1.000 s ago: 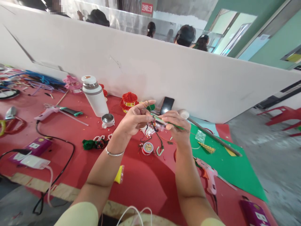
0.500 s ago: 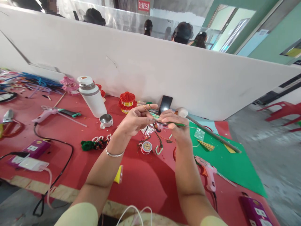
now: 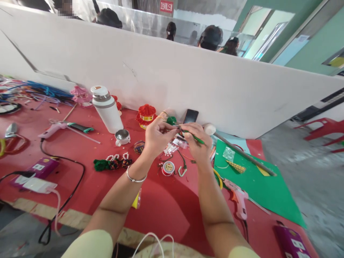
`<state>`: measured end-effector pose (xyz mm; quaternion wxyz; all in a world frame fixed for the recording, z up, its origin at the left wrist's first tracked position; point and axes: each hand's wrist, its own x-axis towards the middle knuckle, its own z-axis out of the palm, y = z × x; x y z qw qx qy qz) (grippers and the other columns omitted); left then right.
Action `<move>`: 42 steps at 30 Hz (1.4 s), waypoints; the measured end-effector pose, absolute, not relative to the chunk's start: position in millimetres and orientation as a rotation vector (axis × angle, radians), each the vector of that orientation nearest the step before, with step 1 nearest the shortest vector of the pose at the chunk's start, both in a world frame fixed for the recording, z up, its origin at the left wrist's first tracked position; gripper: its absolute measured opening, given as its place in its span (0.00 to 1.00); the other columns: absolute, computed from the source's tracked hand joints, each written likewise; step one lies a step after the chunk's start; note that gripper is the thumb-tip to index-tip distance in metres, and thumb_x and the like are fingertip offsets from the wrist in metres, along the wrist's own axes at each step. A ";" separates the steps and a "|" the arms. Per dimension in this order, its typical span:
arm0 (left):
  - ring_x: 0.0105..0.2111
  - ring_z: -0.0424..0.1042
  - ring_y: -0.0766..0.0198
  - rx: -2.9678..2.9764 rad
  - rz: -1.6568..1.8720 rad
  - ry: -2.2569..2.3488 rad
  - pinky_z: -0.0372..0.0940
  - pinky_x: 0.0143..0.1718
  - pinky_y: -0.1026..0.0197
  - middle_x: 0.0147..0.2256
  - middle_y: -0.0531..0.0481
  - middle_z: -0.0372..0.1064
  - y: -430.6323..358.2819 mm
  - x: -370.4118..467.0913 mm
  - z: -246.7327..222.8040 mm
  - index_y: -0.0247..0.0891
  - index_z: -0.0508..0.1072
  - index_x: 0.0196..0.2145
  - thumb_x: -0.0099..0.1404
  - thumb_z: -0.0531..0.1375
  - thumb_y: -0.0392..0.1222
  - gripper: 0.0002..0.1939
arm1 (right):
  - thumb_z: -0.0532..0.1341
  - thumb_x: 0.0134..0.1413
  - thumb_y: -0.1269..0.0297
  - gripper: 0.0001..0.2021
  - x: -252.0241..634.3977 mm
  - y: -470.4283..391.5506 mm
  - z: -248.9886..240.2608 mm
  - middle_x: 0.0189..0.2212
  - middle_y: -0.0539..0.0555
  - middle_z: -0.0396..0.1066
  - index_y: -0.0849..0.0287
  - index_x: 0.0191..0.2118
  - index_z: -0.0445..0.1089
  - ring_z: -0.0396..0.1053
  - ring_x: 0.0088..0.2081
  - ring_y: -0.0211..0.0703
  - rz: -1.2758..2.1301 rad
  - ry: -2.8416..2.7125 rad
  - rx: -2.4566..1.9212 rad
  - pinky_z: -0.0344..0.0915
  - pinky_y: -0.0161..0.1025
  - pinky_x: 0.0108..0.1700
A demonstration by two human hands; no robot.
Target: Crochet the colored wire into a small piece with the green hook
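My left hand (image 3: pixel 159 138) is closed in a pinch above the middle of the table, a silver bangle on its wrist. What its fingertips hold is too small to make out. My right hand (image 3: pixel 197 141), fingertips meeting those of the left, grips a thin green-handled tool (image 3: pixel 198 139). Beyond the left fingers shows a green ball (image 3: pixel 171 120), perhaps yarn. Below the hands lie a spool with a red edge (image 3: pixel 168 168), small white beads (image 3: pixel 171 149) and a pale green hook-shaped piece (image 3: pixel 182 171). A dark phone (image 3: pixel 191 116) leans at the back.
A white flask (image 3: pixel 107 113) and its metal cup (image 3: pixel 122 137) stand left of the hands. Pink glue guns lie on both sides, one on the right (image 3: pixel 238 197). A grey rod (image 3: pixel 242 150) crosses a green sheet (image 3: pixel 279 200). A white partition (image 3: pixel 166 71) rises behind.
The green-handled tool has turned in my right hand, its thin metal shaft no longer sticking out to the right. My left fingers have curled in more. The view has shifted slightly.
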<state>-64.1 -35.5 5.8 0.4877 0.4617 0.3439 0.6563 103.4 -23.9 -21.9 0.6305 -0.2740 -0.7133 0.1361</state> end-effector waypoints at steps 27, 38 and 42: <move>0.22 0.70 0.72 1.242 1.201 0.755 0.56 0.17 0.66 0.36 0.48 0.81 -26.7 -100.1 6.7 0.37 0.82 0.58 0.56 0.75 0.36 0.31 | 0.72 0.60 0.42 0.13 111.8 -8.7 -38.4 0.39 0.49 0.87 0.44 0.37 0.86 0.83 0.46 0.49 0.894 -1.330 -0.541 0.80 0.48 0.51; 0.34 0.78 0.65 1.327 1.296 0.706 0.73 0.34 0.62 0.34 0.50 0.81 -25.2 -96.5 1.8 0.36 0.84 0.53 0.54 0.75 0.33 0.27 | 0.71 0.64 0.49 0.10 123.0 -15.8 -25.0 0.38 0.52 0.87 0.46 0.39 0.87 0.84 0.45 0.53 0.933 -1.429 -0.483 0.79 0.52 0.51; 0.32 0.77 0.66 1.340 1.300 0.726 0.73 0.33 0.61 0.34 0.50 0.81 -24.8 -96.1 1.3 0.37 0.84 0.53 0.55 0.75 0.34 0.26 | 0.70 0.65 0.47 0.12 123.0 -15.7 -25.3 0.39 0.53 0.87 0.46 0.39 0.87 0.84 0.47 0.55 0.902 -1.459 -0.499 0.78 0.55 0.55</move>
